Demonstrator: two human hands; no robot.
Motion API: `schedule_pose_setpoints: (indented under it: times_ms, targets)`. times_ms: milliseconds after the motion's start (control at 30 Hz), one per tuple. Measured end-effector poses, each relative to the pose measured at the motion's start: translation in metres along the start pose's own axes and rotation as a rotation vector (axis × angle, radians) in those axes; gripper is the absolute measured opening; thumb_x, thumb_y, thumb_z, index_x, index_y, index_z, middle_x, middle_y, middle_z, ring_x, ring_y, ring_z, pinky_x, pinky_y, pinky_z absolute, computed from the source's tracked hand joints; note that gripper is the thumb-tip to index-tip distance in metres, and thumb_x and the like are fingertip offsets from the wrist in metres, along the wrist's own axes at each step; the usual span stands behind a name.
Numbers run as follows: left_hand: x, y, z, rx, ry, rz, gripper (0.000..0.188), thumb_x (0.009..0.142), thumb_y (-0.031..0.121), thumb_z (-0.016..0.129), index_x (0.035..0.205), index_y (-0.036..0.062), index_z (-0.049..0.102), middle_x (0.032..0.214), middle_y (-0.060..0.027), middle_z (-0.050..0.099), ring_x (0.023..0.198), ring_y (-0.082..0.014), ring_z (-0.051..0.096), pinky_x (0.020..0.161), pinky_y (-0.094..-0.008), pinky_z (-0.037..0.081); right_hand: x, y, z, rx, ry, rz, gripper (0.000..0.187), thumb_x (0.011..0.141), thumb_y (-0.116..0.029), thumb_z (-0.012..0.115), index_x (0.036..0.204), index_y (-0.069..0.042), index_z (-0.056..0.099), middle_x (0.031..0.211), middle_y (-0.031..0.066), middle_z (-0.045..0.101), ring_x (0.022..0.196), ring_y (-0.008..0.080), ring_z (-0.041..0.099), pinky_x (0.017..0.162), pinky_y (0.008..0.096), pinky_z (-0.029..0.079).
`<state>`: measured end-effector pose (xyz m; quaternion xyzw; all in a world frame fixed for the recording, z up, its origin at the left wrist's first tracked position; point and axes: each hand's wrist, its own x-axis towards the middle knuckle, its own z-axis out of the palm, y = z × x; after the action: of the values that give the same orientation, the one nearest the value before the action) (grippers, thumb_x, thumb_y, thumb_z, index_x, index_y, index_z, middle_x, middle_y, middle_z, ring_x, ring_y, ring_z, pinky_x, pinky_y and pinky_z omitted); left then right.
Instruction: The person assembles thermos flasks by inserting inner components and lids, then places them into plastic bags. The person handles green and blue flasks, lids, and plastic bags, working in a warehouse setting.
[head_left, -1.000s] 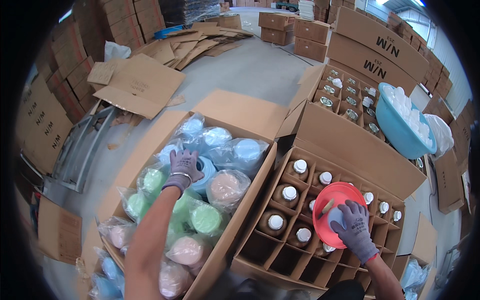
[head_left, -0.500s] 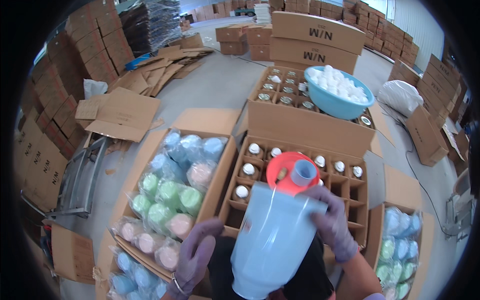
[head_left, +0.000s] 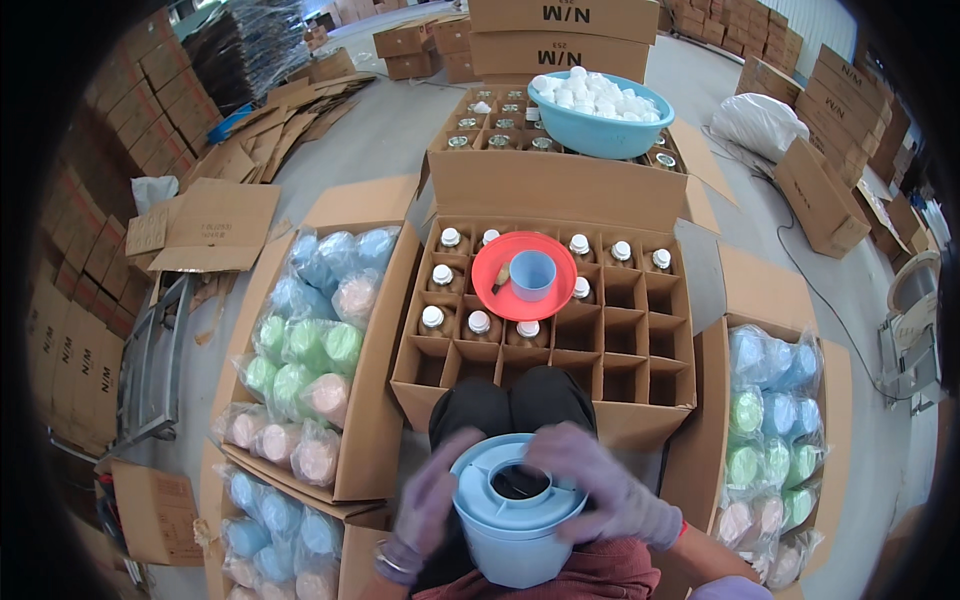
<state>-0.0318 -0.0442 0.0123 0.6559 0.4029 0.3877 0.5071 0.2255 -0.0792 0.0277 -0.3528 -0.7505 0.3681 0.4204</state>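
A light-blue plastic tub stands upright at my lap, its ring-shaped top having a dark round hole. My right hand, in a purple glove, has its fingers over the right side of the top and looks closed on it. At the tub's left side is my left hand, gloved alike; motion smears its fingers, so its grip is unclear. Ahead, a red round plate holds a blue cup and a small brownish piece. It rests on a divided carton of white-capped bottles.
Cartons of bagged blue, green and pink items flank me on the left and right. Farther off, a blue basin of white caps sits on a carton of bottles. Flattened cardboard lies at the far left.
The tub has gone from tilted to upright, lower and nearer me, with its holed top showing. Both hands came down around it. The head view has shifted, showing the plate and divided carton unobstructed.
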Motion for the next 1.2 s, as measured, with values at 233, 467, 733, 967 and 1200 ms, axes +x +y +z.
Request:
schedule_pose_setpoints:
  times_ms: [233, 467, 733, 967, 1200]
  targets:
    - [-0.019, 0.007, -0.021, -0.197, -0.004, -0.134, 0.095, 0.076, 0.052, 0.077, 0.147, -0.0024, 0.043, 0.143, -0.0213, 0.051, 0.133, -0.0313, 0.05, 0.115, -0.0417, 0.036, -0.025, 0.013, -0.019, 0.06, 0.109, 0.188, 0.079, 0.074, -0.033, 0.085, 0.14, -0.005, 0.054, 0.145, 0.0204, 0.047, 0.136, 0.0375, 0.045, 0.115, 0.0448, 0.034]
    - [0.066, 0.041, -0.006, -0.07, -0.12, -0.337, 0.054, 0.082, 0.011, 0.075, 0.131, -0.0033, 0.059, 0.11, -0.0071, 0.07, 0.1, -0.0125, 0.064, 0.091, -0.0283, 0.051, 0.035, 0.049, -0.003, 0.264, 0.421, 0.404, 0.056, 0.093, -0.02, 0.063, 0.142, 0.0, 0.046, 0.12, 0.0178, 0.06, 0.109, 0.0257, 0.061, 0.095, 0.0353, 0.049]
    - [0.13, 0.009, 0.019, -0.281, 0.297, -0.25, 0.032, 0.1, 0.026, 0.062, 0.111, -0.0031, 0.066, 0.092, 0.0004, 0.064, 0.082, -0.0054, 0.054, 0.072, -0.0243, 0.045, 0.117, 0.065, 0.012, -0.473, 0.354, 0.112, 0.06, 0.075, -0.023, 0.077, 0.131, -0.012, 0.057, 0.125, 0.0165, 0.056, 0.111, 0.034, 0.059, 0.086, 0.0427, 0.055]
    - [0.182, -0.052, -0.002, -0.454, 0.539, -0.21, 0.032, 0.102, 0.031, 0.06, 0.104, -0.0005, 0.068, 0.09, 0.0007, 0.065, 0.079, -0.0048, 0.056, 0.069, -0.0239, 0.046, 0.169, 0.128, 0.008, -0.671, 0.212, 0.045, 0.067, 0.084, -0.041, 0.074, 0.133, -0.004, 0.048, 0.107, 0.0155, 0.062, 0.096, 0.0382, 0.067, 0.08, 0.048, 0.056]
    - [0.199, -0.093, -0.022, 0.317, 0.425, -0.021, 0.053, 0.087, 0.024, 0.078, 0.129, -0.0038, 0.06, 0.106, -0.0154, 0.071, 0.094, -0.0184, 0.067, 0.082, -0.0355, 0.055, 0.182, 0.202, -0.001, 1.059, -0.061, 0.883, 0.088, 0.096, -0.077, 0.023, 0.095, 0.0, 0.066, 0.07, 0.0094, 0.066, 0.05, 0.0193, 0.062, 0.044, 0.0279, 0.049]
